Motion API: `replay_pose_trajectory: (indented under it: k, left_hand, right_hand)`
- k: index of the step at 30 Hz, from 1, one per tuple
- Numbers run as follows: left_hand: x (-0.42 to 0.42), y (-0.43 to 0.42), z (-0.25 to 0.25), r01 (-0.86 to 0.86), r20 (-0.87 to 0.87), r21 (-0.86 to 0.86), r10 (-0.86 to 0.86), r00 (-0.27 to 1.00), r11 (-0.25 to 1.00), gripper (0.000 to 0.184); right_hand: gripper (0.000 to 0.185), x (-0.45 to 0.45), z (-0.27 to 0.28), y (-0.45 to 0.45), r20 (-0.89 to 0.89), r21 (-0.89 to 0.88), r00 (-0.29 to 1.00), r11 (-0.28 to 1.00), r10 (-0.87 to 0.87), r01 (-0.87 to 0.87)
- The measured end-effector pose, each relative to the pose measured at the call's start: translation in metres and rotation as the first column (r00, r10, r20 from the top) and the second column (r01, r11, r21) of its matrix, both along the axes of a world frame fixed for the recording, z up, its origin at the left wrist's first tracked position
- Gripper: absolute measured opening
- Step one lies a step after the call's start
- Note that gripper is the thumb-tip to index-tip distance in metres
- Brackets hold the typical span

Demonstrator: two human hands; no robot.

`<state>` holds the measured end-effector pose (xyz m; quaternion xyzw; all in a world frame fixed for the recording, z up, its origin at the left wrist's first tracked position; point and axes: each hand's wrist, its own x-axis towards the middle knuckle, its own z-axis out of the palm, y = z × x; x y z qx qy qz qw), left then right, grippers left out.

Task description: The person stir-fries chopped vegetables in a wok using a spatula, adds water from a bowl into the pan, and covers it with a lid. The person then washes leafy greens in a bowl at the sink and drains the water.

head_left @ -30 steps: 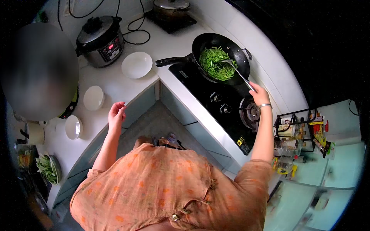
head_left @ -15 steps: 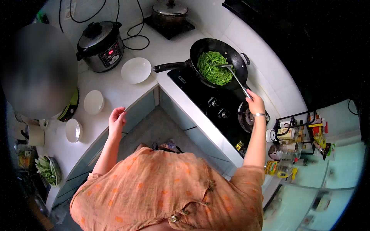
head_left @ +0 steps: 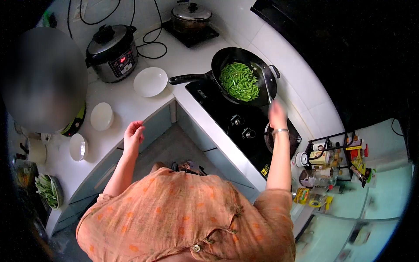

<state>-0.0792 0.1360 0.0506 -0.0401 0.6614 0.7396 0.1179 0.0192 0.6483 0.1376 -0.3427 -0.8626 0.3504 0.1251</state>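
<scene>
My right hand (head_left: 277,114), blurred by motion, is closed around the handle of a metal spatula (head_left: 267,84). The spatula's head rests at the far right inner side of a black wok (head_left: 227,56). Cut green beans (head_left: 239,81) lie heaped in the middle of the wok, which stands on the black gas stove (head_left: 214,102) with its long handle pointing left. My left hand (head_left: 134,133) hovers in front of the counter edge, its fingers curled together, with nothing visible in them. Nearest to it on the counter are two white bowls (head_left: 102,116) and a white plate (head_left: 150,82).
An electric pressure cooker (head_left: 112,54) stands at the back left, its cable trailing over the counter. Behind is a lidded pot (head_left: 191,16). A basket of leafy greens (head_left: 49,191) sits at the left. Right of the stove, a rack (head_left: 334,150) holds bottles and packets.
The spatula's head has moved from the beans to the wok's far right side, and my right hand has shifted slightly left. My left hand stays nearly still. The whole view has shifted slightly.
</scene>
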Motion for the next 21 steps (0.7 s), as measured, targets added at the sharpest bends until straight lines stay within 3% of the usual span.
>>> replay_pose_trajectory:
  k: [2,3,6,8,10,11,14,16,18,21]
  left_hand:
    - [0.000,0.006,0.001,0.027,-0.005,-0.005,-0.027,1.000,1.000,0.015]
    - [0.001,0.010,0.002,0.024,-0.007,-0.003,-0.024,1.000,1.000,0.015]
    - [0.004,0.022,0.007,0.055,-0.033,-0.010,-0.056,0.998,0.998,0.015]
    - [0.007,0.026,0.009,0.037,-0.015,0.007,-0.037,0.999,0.999,0.015]
    - [0.009,0.026,0.004,0.025,0.005,-0.004,-0.025,1.000,1.000,0.015]
    - [0.009,0.025,0.002,0.017,0.016,-0.014,-0.017,1.000,1.000,0.016]
    - [0.007,0.024,-0.005,-0.020,0.019,-0.018,0.020,1.000,1.000,0.018]
    - [0.007,0.025,-0.006,-0.025,0.022,-0.013,0.026,0.999,1.000,0.018]
    - [0.008,0.027,-0.006,-0.029,0.023,-0.007,0.029,0.999,1.000,0.018]
    - [0.012,0.033,-0.003,-0.008,0.042,-0.046,0.010,0.999,0.999,0.018]
  right_hand:
    - [0.041,-0.020,0.017,-0.009,-0.018,0.301,0.995,0.949,0.099,-0.089]
    - [0.038,-0.038,0.001,0.005,-0.089,0.303,0.993,0.952,0.082,-0.051]
    - [0.040,-0.053,0.002,-0.006,0.066,0.369,0.996,0.926,0.054,-0.075]
    - [0.040,-0.047,0.005,-0.005,0.132,0.358,0.990,0.929,0.048,-0.093]
    - [0.040,-0.030,0.005,0.018,0.134,0.275,0.976,0.940,0.170,-0.202]
    - [0.037,-0.020,0.006,0.029,0.040,0.243,0.982,0.952,0.183,-0.187]
    - [0.037,0.018,0.056,0.027,-0.017,0.256,0.960,0.929,0.280,-0.267]
    - [0.039,0.040,0.082,0.025,0.104,0.240,0.950,0.920,0.293,-0.310]
    - [0.039,0.053,0.084,0.022,0.183,0.178,0.941,0.932,0.284,-0.316]
    - [0.037,0.038,0.074,-0.002,0.239,0.231,0.943,0.929,0.233,-0.288]
